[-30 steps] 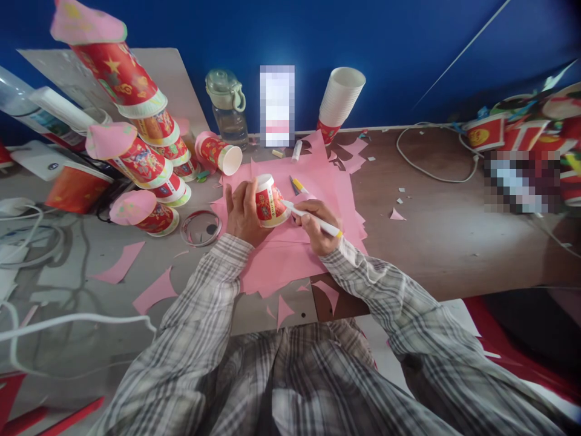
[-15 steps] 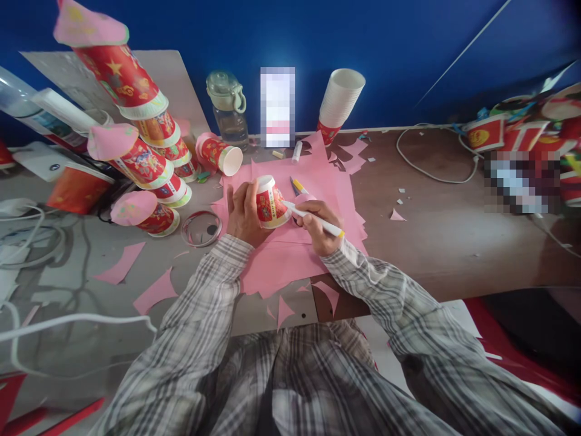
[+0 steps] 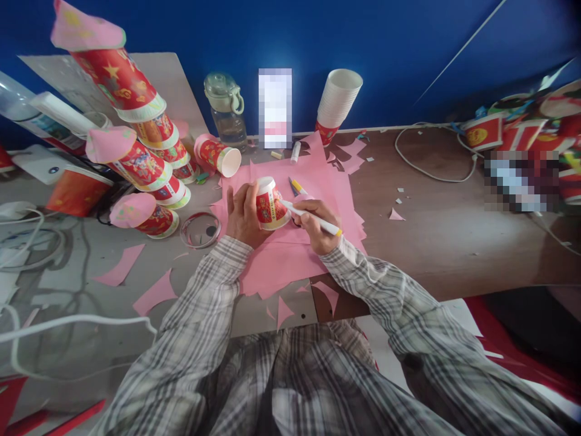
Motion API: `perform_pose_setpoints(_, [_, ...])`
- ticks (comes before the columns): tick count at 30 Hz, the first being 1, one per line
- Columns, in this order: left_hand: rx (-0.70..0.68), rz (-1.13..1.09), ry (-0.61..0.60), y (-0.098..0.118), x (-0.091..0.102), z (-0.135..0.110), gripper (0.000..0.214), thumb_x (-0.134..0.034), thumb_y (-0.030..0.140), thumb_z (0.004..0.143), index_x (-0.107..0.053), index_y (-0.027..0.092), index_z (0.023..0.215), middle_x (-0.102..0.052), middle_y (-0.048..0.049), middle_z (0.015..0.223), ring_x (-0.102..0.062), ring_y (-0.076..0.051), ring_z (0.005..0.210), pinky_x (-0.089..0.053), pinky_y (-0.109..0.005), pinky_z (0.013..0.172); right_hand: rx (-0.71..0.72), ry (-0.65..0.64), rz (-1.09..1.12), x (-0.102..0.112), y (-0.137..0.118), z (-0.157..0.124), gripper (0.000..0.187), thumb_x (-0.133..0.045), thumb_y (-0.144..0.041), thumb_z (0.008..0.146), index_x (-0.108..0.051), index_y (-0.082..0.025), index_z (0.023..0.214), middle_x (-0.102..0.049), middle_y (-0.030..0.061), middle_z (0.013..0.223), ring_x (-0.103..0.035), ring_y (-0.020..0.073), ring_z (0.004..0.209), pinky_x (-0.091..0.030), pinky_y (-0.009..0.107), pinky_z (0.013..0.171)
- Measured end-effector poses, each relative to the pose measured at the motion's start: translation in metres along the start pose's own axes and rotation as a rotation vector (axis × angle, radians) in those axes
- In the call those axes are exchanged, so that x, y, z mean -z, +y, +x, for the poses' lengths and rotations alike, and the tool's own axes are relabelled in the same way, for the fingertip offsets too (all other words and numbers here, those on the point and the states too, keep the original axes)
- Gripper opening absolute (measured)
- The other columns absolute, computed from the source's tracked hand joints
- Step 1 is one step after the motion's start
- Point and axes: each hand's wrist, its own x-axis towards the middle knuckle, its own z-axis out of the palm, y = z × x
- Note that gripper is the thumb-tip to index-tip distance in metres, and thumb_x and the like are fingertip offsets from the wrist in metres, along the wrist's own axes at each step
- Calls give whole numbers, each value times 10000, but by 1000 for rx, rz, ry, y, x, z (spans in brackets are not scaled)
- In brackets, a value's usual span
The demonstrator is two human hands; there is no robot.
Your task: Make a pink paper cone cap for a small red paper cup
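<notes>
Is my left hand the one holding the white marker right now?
No, the right hand holds the white marker, while the left hand grips the red paper cup.

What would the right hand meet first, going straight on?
Probably the cup: the pen in the right hand points at its side, though whether they touch is unclear.

One pen (image 3: 323, 225), one held cup (image 3: 272, 209)

From my end I count two hands, the left hand (image 3: 245, 215) and the right hand (image 3: 320, 224). I make it one roll of tape (image 3: 183, 232), two bottles (image 3: 226, 115), at least three pink cones (image 3: 88, 27) and one cup stack (image 3: 339, 100), nested too tightly for me to number.
</notes>
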Motion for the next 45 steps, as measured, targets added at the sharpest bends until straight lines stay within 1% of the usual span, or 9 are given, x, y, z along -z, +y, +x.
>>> perform_pose_setpoints(5, [11, 0, 6, 0, 0, 0, 903, -622, 516, 633, -176, 90, 1292, -431, -196, 1186, -394, -288, 1184, -210, -526, 1057, 57, 8, 98, 1, -1, 2, 466, -742, -699, 1083, -861, -252, 1144, -736, 5, 743, -661, 194, 637, -653, 410, 645])
perform_pose_setpoints(10, [78, -7, 3, -1, 0, 1, 892, -618, 525, 632, -191, 85, 1280, -436, -200, 1198, -385, -293, 1196, -199, -533, 1052, 47, 128, 69, -1, 7, 4, 570, -693, -791, 1082, -828, -281, 1299, -782, 12, 849, -646, 174, 605, -632, 380, 581])
perform_pose_setpoints(14, [82, -18, -20, -2, 0, 1, 886, -616, 517, 635, -191, 85, 1282, -423, -211, 1228, -368, -302, 1216, -168, -536, 1058, 92, 216, 8, 0, 19, 9, 620, -663, -809, 1090, -809, -284, 1385, -828, 59, 1025, -705, 182, 694, -715, 434, 721])
perform_pose_setpoints(22, [83, -17, -99, -7, -1, 0, 880, -576, 504, 662, -158, 57, 1295, -409, -241, 1257, -355, -306, 1233, -144, -537, 1060, 145, 125, -84, 9, 29, 14, 585, -682, -678, 1108, -781, -271, 1515, -856, 123, 1183, -812, 272, 940, -770, 552, 898])
perform_pose_setpoints(26, [106, -22, -104, -8, -2, -1, 887, -575, 502, 660, -158, 48, 1296, -401, -256, 1263, -345, -309, 1239, -144, -529, 1061, 175, 72, -111, 13, 32, 14, 639, -682, -633, 1094, -733, -263, 1613, -865, 166, 1281, -823, 323, 1052, -765, 628, 983])
perform_pose_setpoints(30, [117, -13, -113, -8, -3, -1, 923, -594, 521, 639, -152, 56, 1303, -401, -249, 1272, -347, -311, 1236, -159, -519, 1059, 152, 49, -154, 18, 34, 16, 719, -670, -672, 1064, -714, -271, 1659, -851, 182, 1358, -812, 356, 1147, -739, 690, 1080])
perform_pose_setpoints(35, [140, -45, -113, -8, -3, -1, 941, -621, 525, 616, -172, 58, 1299, -395, -248, 1267, -354, -322, 1222, -204, -515, 1045, 134, 45, -194, 23, 32, 19, 842, -677, -742, 1028, -686, -251, 1712, -834, 178, 1373, -806, 362, 1169, -713, 696, 1122])
perform_pose_setpoints(39, [149, -65, -128, -8, -4, -1, 942, -639, 498, 610, -170, 60, 1300, -392, -250, 1262, -354, -323, 1215, -212, -524, 1039, 153, 67, -180, 23, 30, 21, 854, -639, -746, 1057, -656, -253, 1753, -816, 163, 1340, -804, 337, 1126, -724, 662, 1092])
perform_pose_setpoints(45, [159, -65, -120, -9, -4, -1, 942, -652, 477, 606, -163, 76, 1304, -390, -233, 1270, -348, -310, 1223, -209, -502, 1052, 81, 64, -210, 25, 28, 22, 867, -647, -787, 1024, -671, -301, 1741, -793, 144, 1343, -794, 350, 1158, -715, 668, 1109])
